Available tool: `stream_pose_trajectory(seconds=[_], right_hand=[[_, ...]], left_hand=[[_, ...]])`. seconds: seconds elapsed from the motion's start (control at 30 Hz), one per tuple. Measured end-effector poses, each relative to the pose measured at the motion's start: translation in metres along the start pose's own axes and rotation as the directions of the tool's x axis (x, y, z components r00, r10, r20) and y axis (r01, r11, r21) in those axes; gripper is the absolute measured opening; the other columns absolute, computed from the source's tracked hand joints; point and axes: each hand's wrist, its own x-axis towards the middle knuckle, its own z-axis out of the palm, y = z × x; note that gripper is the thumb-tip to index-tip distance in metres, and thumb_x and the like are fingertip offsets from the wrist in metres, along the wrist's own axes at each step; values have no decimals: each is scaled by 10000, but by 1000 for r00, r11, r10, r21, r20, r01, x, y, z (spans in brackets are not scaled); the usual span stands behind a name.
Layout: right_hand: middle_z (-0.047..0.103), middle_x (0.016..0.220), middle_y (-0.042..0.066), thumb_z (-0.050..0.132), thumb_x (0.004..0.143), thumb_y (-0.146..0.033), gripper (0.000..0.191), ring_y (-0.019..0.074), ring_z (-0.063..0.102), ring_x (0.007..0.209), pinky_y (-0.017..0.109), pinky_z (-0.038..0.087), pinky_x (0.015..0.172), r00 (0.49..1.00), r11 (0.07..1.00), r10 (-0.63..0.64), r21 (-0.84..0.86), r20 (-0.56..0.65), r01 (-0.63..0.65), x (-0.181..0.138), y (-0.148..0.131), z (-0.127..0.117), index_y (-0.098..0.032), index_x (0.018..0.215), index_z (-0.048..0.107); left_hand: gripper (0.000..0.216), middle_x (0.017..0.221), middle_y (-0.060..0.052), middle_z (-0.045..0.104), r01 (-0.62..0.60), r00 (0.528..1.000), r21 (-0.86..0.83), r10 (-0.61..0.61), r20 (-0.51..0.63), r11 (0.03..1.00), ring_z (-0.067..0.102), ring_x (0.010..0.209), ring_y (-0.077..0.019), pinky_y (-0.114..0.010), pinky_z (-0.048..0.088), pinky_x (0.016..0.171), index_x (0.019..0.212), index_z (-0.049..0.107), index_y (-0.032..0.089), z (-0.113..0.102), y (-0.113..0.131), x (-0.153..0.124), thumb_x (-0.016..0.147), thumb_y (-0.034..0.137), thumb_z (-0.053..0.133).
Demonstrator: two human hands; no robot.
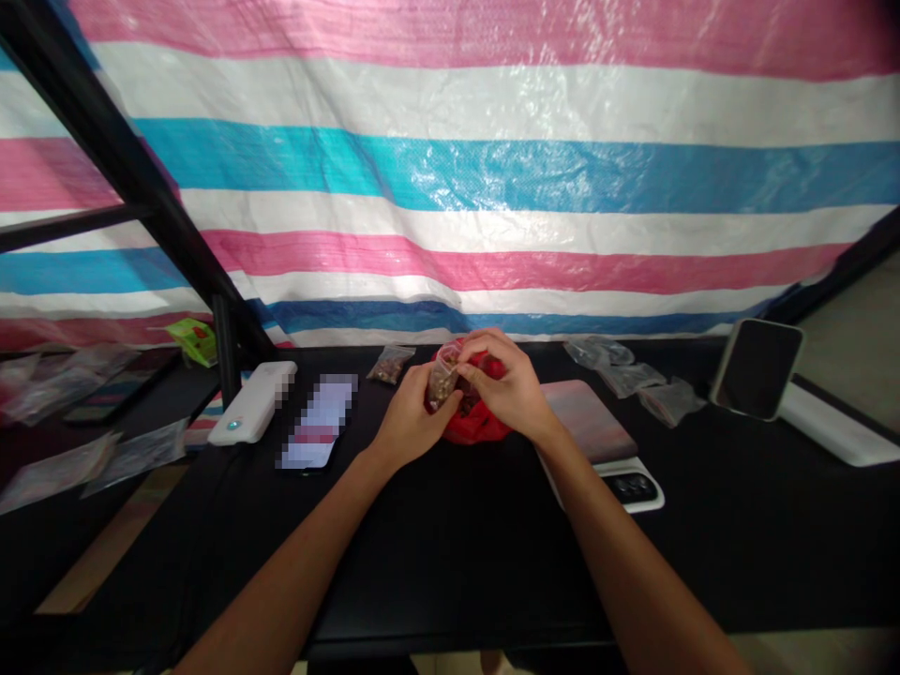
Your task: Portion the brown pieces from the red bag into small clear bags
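Above a red plastic bag [478, 428] in the middle of the black table, my left hand [412, 417] is closed round a small clear plastic bag [442, 377] with brownish bits inside. My right hand [504, 382] is at the top of that small bag, thumb and fingers pinched together near its mouth. What the right fingertips hold is too small to make out. Dark bits show inside the red bag under my hands. Just left of it lies another small filled plastic bag [391, 365].
A phone with a lit screen [320, 422] and a white power bank [254, 403] lie left. Right are a phone with a pinkish cover [587, 422], several clear bags [633, 378] and a propped phone [757, 368]. Striped sheeting [492, 178] hangs behind; a black frame bar [141, 187] slants at left.
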Motion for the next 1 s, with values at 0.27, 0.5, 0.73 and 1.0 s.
stream_pose_trajectory(seconds=[0.27,0.5,0.73,1.0], right_hand=[[754,1160,31,771,833,-282,351,217,716,1071,376,569,952,975,939,199,265,97,-218,-4,19,18,-267,1159,642],[738,1233,57,700,911,-362,312,244,703,1075,402,547,972,988,990,136,40,-73,-133,1,-9,-29,-254,1204,700],[776,1074,55,677,898,-301,280,257,716,927,383,551,834,971,846,231,-506,58,-170,-46,-9,-130,-259,1166,746],[759,1210,64,737,835,-359,429,321,695,1090,449,518,968,863,846,421,-465,279,-262,-53,16,-161,-299,1259,735]], left_hand=[[451,1282,-117,609,-107,994,109,106,9,988,569,1217,-277,-454,466,1068,1323,531,210,-3,-7,0,960,453,642],[412,1378,-137,559,-64,998,213,60,22,975,496,1320,-271,-490,386,1170,1427,461,204,-8,-18,1,1068,395,392],[382,1346,-123,578,-11,999,241,22,-41,971,507,1311,-260,-486,389,1170,1376,509,220,-9,-31,4,1080,398,346],[372,1272,-114,626,15,995,214,6,-100,977,560,1223,-246,-482,425,1116,1288,565,206,-13,-36,5,1083,408,329]])
